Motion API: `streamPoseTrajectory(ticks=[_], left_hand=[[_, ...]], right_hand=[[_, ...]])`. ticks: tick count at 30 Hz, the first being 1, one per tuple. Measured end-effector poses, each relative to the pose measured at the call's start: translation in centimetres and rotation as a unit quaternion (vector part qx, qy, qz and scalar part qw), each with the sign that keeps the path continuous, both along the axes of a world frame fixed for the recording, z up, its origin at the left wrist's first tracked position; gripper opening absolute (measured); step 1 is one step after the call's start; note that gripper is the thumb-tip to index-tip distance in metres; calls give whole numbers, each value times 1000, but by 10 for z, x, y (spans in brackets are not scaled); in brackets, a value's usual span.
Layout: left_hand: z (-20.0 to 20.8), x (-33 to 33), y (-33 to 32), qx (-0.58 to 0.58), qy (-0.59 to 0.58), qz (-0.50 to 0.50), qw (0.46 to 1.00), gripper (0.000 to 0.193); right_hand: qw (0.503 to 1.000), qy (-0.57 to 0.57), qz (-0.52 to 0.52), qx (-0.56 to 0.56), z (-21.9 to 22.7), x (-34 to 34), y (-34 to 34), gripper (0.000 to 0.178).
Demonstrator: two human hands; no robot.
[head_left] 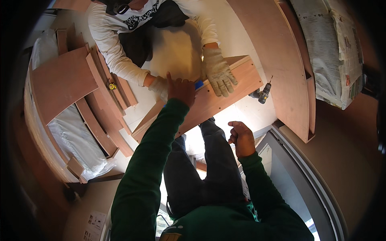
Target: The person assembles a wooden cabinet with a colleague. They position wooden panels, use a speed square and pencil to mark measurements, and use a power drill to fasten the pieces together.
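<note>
My left hand (181,91) is at the top edge of a long wooden box-like piece (219,96), its fingers closed round a blue object (199,84) and its thumb pointing up. Most of that blue object is hidden under the hand, so its kind is unclear. Nearer to me and to the right, my right hand (242,138) is held in the air, apart from the wood. Its fingers are curled in, and whatever may be in them does not show. Across from me, a co-worker's gloved hand (219,74) presses flat on the wooden piece; their other glove (159,86) is behind my left wrist.
A cordless drill (264,94) lies beyond the wooden piece's right end. Large wooden panels (277,52) and a paper-wrapped bundle (333,48) stand at right. Boards (64,82), a yellow tape measure (112,86) and plastic wrapping (80,140) are at left. A grey frame (305,172) runs along the lower right.
</note>
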State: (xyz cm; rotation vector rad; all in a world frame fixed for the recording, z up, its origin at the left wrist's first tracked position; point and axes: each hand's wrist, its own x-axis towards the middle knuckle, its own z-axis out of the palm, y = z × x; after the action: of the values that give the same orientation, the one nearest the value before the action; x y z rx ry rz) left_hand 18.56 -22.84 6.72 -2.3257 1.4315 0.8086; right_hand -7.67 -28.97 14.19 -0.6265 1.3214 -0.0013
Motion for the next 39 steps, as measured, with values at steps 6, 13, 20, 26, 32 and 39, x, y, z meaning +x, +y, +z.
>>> streamPoseTrajectory(ticks=[6, 13, 20, 26, 32, 39], left_hand=[[-15, -3, 7, -44, 47, 144, 988, 29], [8, -30, 29, -226, 126, 171, 951, 21], [5, -99, 59, -344, 35, 167, 923, 24], [-18, -135, 77, -382, 50, 198, 902, 28], [-18, -149, 75, -361, 44, 219, 905, 28], [-24, -174, 75, -368, 46, 246, 895, 29]], right_hand=[[998, 7, 55, 24, -8, 5, -6, 28], [989, 19, 140, -34, -23, -12, -28, 26], [983, 57, 161, -69, -39, -38, -14, 21], [980, 75, 160, -95, -50, -61, 2, 19], [973, 73, 169, -136, -74, -46, -5, 25], [968, 4, 220, -122, -101, -15, 4, 31]])
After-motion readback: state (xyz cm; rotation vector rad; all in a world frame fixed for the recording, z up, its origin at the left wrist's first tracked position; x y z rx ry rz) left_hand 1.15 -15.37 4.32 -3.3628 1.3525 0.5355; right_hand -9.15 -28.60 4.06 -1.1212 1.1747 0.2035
